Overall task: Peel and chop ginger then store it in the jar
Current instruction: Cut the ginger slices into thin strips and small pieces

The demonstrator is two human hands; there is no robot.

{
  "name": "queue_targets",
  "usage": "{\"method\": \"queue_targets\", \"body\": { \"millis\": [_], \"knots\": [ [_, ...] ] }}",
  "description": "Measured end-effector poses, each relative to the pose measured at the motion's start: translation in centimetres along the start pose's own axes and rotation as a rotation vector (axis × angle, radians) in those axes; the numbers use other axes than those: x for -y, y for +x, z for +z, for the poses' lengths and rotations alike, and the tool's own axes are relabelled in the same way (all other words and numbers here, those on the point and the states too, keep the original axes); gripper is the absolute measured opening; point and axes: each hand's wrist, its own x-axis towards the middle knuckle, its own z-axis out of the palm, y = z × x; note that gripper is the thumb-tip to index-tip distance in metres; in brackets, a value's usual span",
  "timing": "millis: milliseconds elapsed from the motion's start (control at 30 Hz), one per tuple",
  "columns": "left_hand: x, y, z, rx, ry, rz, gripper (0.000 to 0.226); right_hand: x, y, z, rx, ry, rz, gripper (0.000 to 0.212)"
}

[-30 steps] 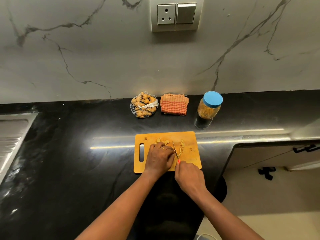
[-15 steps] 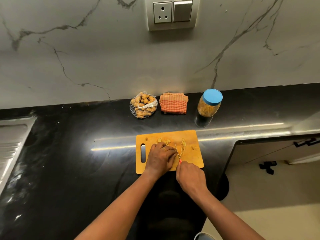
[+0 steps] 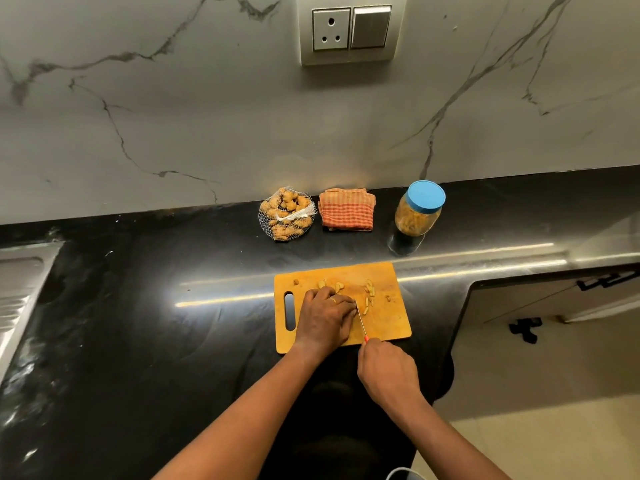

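Chopping is judged half done: ginger [image 3: 370,289] lies cut on the cutting board [image 3: 389,320], more pinned under the left hand's [image 3: 325,318] curled fingers, the knife [image 3: 361,322] gripped by the right hand [image 3: 386,370], the jar [image 3: 417,214] unopened.

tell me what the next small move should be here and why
Probably a short downward cut: the right hand grips the knife, blade beside the left hand, whose curled fingers seem to hold a ginger piece on the cutting board. Few chopped bits lie there, and the jar is lidded.
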Motion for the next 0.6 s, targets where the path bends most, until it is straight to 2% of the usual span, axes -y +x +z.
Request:
{"method": "queue_targets", "body": {
  "millis": [233,467,600],
  "knots": [
    [-0.2,0.3,-0.3,0.048,-0.025,-0.023,0.008,-0.7,-0.5,0.0,-0.072,0.056,-0.029,0.034],
    [0.6,1.1,-0.8,0.158,-0.124,-0.162,0.015,-0.7,-0.4,-0.3,-0.158,0.052,-0.056,0.039],
    [0.8,0.7,-0.9,0.167,-0.115,-0.176,0.014,-0.5,-0.1,-0.4,-0.141,0.051,-0.071,0.04]
  ]
}}
